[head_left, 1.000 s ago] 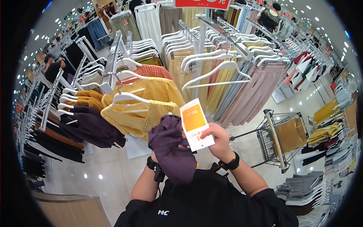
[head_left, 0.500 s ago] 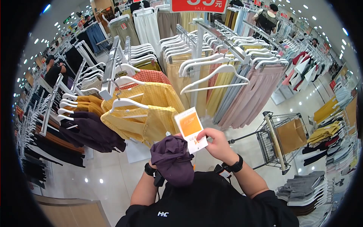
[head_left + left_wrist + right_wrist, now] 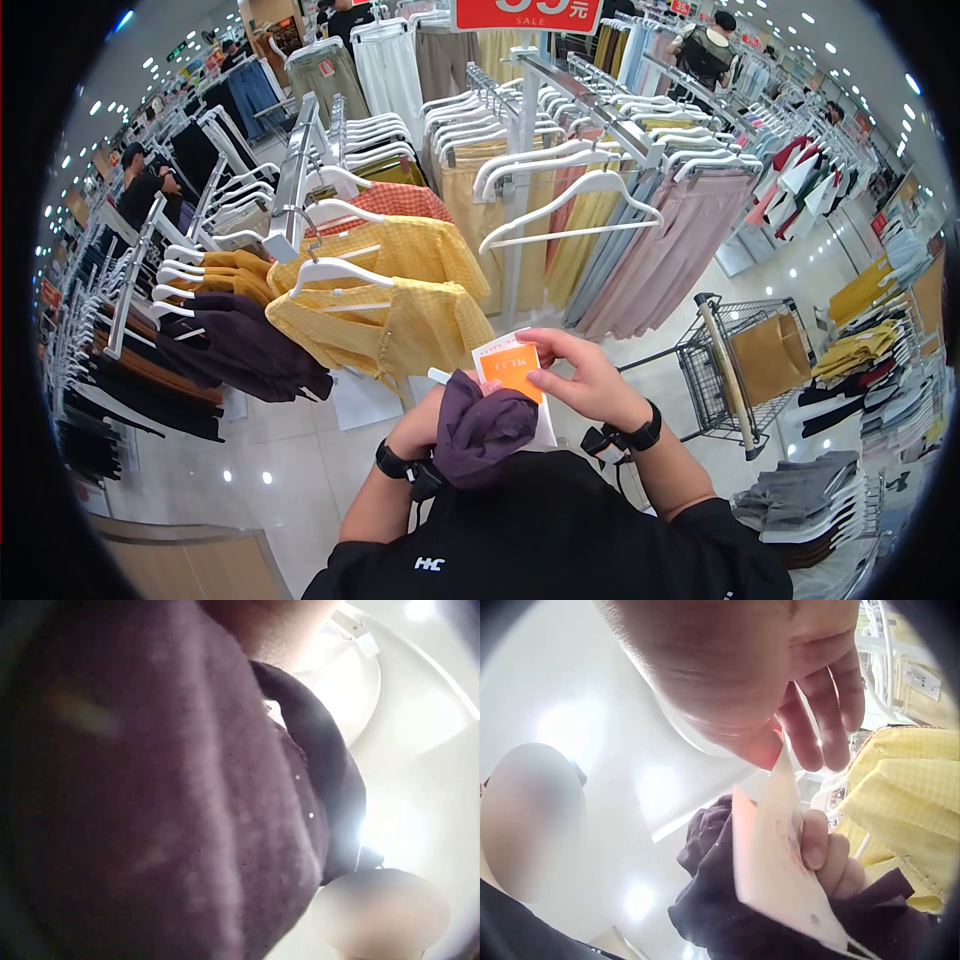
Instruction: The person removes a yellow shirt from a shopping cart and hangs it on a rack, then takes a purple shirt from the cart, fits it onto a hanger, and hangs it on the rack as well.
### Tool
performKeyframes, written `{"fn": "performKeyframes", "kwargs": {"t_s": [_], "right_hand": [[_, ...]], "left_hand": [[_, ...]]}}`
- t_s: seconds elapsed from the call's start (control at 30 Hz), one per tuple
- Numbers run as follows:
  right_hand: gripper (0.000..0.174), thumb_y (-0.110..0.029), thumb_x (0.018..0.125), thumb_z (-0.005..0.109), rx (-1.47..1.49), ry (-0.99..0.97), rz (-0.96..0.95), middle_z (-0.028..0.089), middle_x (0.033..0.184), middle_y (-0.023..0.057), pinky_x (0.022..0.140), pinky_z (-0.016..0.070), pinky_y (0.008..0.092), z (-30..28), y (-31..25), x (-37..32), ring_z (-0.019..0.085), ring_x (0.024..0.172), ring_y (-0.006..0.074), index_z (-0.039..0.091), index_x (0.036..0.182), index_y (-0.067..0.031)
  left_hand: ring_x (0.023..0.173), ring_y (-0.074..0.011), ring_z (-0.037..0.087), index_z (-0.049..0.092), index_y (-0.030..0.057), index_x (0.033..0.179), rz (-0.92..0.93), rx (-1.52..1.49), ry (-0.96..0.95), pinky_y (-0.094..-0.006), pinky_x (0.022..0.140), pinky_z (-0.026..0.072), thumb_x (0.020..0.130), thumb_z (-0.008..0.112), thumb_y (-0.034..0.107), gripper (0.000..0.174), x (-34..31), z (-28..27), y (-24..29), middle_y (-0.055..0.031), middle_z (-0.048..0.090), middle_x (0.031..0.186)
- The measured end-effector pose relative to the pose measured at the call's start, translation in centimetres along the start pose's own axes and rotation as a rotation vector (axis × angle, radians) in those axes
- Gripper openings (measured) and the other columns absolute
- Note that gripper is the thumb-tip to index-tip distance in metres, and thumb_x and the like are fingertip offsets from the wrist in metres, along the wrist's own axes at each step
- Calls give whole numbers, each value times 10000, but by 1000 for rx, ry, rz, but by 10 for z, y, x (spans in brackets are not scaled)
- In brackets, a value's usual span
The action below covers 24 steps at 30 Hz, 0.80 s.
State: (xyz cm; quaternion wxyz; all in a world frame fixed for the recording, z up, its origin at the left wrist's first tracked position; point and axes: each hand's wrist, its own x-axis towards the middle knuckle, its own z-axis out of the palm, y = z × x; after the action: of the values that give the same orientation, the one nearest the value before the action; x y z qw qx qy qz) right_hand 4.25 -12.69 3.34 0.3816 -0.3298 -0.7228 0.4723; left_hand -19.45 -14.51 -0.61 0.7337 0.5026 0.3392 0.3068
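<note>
Bunched dark purple fabric (image 3: 485, 430) hangs from my left hand (image 3: 420, 420) in front of the black shirt; a white hanger end (image 3: 438, 376) pokes out beside it. My right hand (image 3: 595, 385) pinches an orange and white tag (image 3: 511, 372) between thumb and fingers, just above the fabric. In the right wrist view the tag (image 3: 780, 855) is seen nearly edge-on, with a string at its lower corner, and curled left fingers (image 3: 832, 859) lie against it. Purple cloth (image 3: 165, 787) fills much of the left wrist view and hides most of the left hand.
Yellow checked tops (image 3: 400, 320) hang just ahead, left of a bare white hanger (image 3: 570, 215) and pink trousers (image 3: 680, 240). To the right stands a cart (image 3: 740, 370) holding a brown bag (image 3: 772, 358). Other people stand farther back among the racks.
The tag has been drawn lower and tilted, now overlapping the fabric, with a white part visible behind the orange. My left hand and the purple fabric have shifted slightly right.
</note>
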Motion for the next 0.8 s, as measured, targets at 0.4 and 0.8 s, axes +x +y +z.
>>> {"fn": "performKeyframes", "kwargs": {"t_s": [0.4,0.8], "right_hand": [[134,-92,862,709,-153,180,-123,619,1049,100,795,501,292,5,-4,-11,619,891,160,669,949,2],[108,-91,960,580,1030,149,390,622,1012,54,882,496,270,17,11,-13,605,924,112,633,947,2]], "left_hand": [[855,-71,565,626,-33,1134,59,281,-4,-248,779,481,1009,527,298,367,-9,12,11,-32,668,962],[663,-62,507,650,-26,850,87,201,130,-264,588,438,983,582,304,363,-14,35,9,-11,628,725]]}}
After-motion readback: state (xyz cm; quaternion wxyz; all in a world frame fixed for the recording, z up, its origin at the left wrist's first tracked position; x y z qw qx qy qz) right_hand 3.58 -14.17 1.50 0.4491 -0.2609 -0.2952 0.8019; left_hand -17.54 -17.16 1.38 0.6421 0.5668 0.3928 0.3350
